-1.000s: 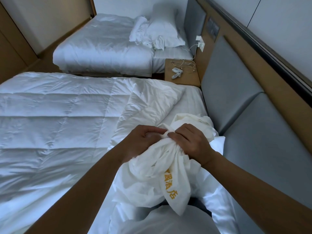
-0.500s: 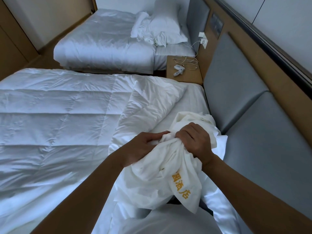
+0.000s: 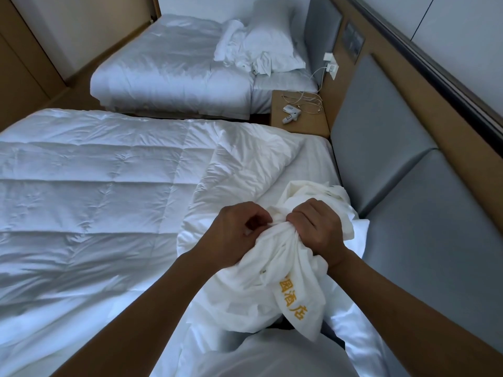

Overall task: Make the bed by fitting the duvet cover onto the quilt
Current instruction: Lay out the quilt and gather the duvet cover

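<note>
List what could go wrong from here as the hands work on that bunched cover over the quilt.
1. Both the left hand and the right hand grip the cream duvet cover with yellow embroidered characters at one bunched spot, so it may twist and hide its opening.
2. The white stitched quilt has a folded-back corner near the hands; covered like that, it could stay lumpy.
3. The cover hangs towards the person's body and may snag there.
</note>
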A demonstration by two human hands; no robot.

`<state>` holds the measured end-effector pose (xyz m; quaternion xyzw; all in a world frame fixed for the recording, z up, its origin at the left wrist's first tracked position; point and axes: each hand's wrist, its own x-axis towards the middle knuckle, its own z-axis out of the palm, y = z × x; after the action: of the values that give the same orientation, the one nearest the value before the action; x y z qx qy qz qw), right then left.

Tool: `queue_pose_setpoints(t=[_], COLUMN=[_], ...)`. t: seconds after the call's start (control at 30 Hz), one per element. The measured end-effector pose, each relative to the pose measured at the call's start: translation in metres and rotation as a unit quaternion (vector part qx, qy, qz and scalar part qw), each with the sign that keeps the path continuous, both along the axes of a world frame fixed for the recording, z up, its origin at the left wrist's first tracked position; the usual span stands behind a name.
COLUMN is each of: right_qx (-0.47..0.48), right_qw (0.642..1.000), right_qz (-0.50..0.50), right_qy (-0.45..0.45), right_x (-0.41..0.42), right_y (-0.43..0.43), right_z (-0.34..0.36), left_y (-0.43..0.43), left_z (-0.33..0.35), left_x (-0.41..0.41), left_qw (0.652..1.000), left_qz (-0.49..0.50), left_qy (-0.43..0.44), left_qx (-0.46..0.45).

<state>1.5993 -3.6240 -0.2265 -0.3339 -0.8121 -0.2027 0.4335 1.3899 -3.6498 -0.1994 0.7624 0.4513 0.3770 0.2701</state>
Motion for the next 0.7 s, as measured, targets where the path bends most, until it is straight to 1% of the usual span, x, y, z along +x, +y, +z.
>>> queue_pose_setpoints(t=[0.07, 0.17, 0.23, 0.33, 0.4, 0.43, 0.5, 0.53, 0.63, 0.7], right_qx=[0.0, -0.004, -0.008, -0.016, -0.025, -0.027, -0.029, -0.028, -0.021, -0.018], right_qw=[1.0, 1.0, 1.0, 1.0, 0.999, 0.999, 0.999, 1.0, 0.999, 0.999], right_qz=[-0.002, -0.004, -0.002, 0.006, 0.015, 0.016, 0.015, 0.012, -0.002, -0.011], right_qy=[-0.003, 0.003, -0.002, -0.025, -0.035, -0.033, -0.012, 0.001, 0.029, 0.036], right_x=[0.0, 0.0, 0.001, 0.002, 0.006, 0.008, 0.01, 0.01, 0.008, 0.009], right_y=[-0.001, -0.002, -0.004, -0.005, -0.006, -0.006, -0.007, -0.006, -0.007, -0.009], right_z=[-0.001, 0.0, 0.0, 0.002, 0.003, 0.004, 0.007, 0.008, 0.009, 0.009], left_y=[0.0, -0.005, -0.009, -0.015, -0.018, -0.019, -0.022, -0.023, -0.026, -0.026], left_z=[-0.004, -0.009, -0.011, -0.014, -0.016, -0.017, -0.017, -0.017, -0.019, -0.02], left_x=[0.001, 0.003, 0.004, 0.004, 0.005, 0.006, 0.012, 0.015, 0.024, 0.026], left_qw=[1.0, 0.999, 0.997, 0.996, 0.992, 0.988, 0.975, 0.964, 0.922, 0.898], left_qz=[-0.013, -0.037, -0.036, -0.037, -0.054, -0.056, -0.032, -0.01, 0.038, 0.009], left_qy=[0.004, -0.032, -0.061, -0.078, -0.087, -0.091, -0.116, -0.143, -0.252, -0.294], left_qx=[0.002, 0.019, -0.003, -0.036, -0.076, -0.111, -0.189, -0.222, -0.29, -0.328])
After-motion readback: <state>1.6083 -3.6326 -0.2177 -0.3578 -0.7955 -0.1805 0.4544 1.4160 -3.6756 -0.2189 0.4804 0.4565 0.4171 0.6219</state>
